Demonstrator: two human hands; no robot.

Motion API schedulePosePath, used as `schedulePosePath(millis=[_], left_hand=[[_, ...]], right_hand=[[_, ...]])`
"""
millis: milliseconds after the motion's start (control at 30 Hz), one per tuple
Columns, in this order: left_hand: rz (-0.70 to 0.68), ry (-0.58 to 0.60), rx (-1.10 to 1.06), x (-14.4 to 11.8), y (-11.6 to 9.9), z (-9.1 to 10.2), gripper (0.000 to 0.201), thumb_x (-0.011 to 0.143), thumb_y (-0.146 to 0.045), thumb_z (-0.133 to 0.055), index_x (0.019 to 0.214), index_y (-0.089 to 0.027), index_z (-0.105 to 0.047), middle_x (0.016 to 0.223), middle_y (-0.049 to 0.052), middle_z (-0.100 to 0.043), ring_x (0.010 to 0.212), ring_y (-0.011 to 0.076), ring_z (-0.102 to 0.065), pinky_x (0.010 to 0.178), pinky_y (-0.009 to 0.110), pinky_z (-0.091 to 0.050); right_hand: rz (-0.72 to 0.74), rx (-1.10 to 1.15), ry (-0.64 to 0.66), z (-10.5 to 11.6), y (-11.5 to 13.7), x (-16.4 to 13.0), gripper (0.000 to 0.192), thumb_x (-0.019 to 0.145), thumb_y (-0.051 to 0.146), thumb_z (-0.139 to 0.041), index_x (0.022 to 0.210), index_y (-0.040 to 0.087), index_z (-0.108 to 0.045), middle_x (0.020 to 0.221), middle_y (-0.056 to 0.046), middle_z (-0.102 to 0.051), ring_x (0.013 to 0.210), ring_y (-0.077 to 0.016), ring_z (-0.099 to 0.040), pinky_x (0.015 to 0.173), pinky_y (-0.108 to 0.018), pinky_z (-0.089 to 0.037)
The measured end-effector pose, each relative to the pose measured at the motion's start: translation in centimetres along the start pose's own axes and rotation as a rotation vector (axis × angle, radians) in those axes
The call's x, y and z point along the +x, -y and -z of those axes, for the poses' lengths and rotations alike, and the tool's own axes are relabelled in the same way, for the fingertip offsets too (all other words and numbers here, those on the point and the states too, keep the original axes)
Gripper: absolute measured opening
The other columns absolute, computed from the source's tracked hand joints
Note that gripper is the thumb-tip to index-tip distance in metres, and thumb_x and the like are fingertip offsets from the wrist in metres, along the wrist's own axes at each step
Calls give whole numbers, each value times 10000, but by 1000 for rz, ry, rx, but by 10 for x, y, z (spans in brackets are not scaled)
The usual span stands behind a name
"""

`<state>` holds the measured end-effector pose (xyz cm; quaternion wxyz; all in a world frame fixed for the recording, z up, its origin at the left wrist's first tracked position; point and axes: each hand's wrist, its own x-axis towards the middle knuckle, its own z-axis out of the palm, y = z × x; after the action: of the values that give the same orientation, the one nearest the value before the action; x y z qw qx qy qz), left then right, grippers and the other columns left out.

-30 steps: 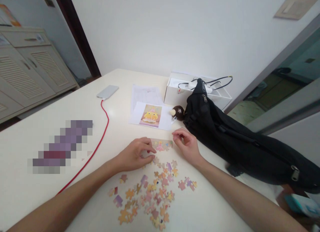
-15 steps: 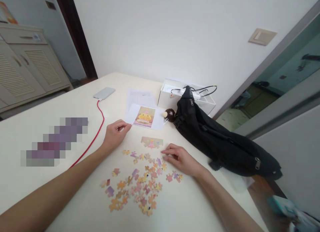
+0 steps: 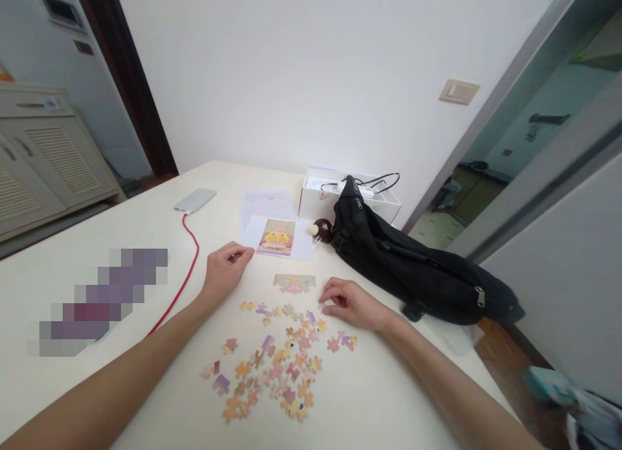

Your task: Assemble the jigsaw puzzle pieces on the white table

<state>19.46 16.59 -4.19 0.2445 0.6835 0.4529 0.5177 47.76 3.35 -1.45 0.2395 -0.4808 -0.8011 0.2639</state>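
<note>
My left hand (image 3: pixel 227 265) is closed in a pinch, its fingertips at the lower left of a sheet with a yellow cartoon picture (image 3: pixel 276 237). Whether anything is between those fingers is hidden. Right of a joined strip of jigsaw puzzle (image 3: pixel 294 283), my right hand (image 3: pixel 354 303) has curled fingers with the thumb apart, and nothing shows between them. The strip lies flat, straight edge away from me and knobbed edge towards me. Loose jigsaw pieces (image 3: pixel 276 370) in orange, pink and purple are spread between my forearms, some overlapping.
A black bag (image 3: pixel 413 265) with a round brown charm (image 3: pixel 322 230) lies along the right side. Behind it a white box (image 3: pixel 315 204) holds cables. At left are a grey power bank (image 3: pixel 195 200), its red cable (image 3: pixel 191 264) and a pixelated object (image 3: pixel 107 301).
The camera view has tilted up and shifted, moving the whole scene in frame. My right thumb has parted slightly more from the fingers. My left hand keeps its pinch; the puzzle strip looks the same.
</note>
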Motion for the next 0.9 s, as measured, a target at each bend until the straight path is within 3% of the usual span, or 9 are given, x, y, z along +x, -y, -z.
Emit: schedulePosePath(millis=[100, 233, 367, 567, 900], left_hand=[[24, -16, -9, 0, 2, 4, 271, 774, -401, -603, 672, -161, -679, 705, 7, -637, 635, 123, -505, 610, 247, -391], [80, -21, -27, 1, 6, 4, 267, 763, -409, -607, 691, -167, -696, 739, 15, -668, 666, 142, -549, 638, 255, -414], [41, 23, -22, 0, 4, -1, 284, 760, -415, -593, 656, -165, -678, 702, 15, -655, 624, 135, -527, 605, 251, -403], [-192, 121, 4, -5, -3, -7, 293, 810, -374, -545, 635, -165, -654, 633, 9, -596, 577, 115, -483, 585, 247, -374], [-238, 146, 7, -7, -1, -8, 269, 830, -335, -552, 664, -158, -669, 647, 7, -596, 580, 104, -494, 586, 237, -364]], right_hand=[[-16, -34, -93, -2, 1, 2, 205, 922, 232, -548, 1008, 157, -719, 915, -80, -636, 719, -134, -568, 655, -263, -458], [-111, -163, -217, -4, 4, 1, 147, 816, 239, -693, 927, 144, -710, 844, -55, -609, 663, -134, -532, 616, -266, -439], [-92, -181, -167, -7, 5, 0, 61, 834, 197, -664, 854, 159, -708, 875, -52, -613, 649, -124, -533, 619, -265, -441], [-29, -150, -194, -13, -1, 2, 156, 921, 225, -552, 857, 169, -682, 915, -72, -627, 822, -171, -605, 728, -289, -486], [-34, -175, -188, -16, -1, 1, 130, 908, 288, -601, 894, 181, -674, 951, -65, -635, 839, -171, -611, 735, -281, -479]])
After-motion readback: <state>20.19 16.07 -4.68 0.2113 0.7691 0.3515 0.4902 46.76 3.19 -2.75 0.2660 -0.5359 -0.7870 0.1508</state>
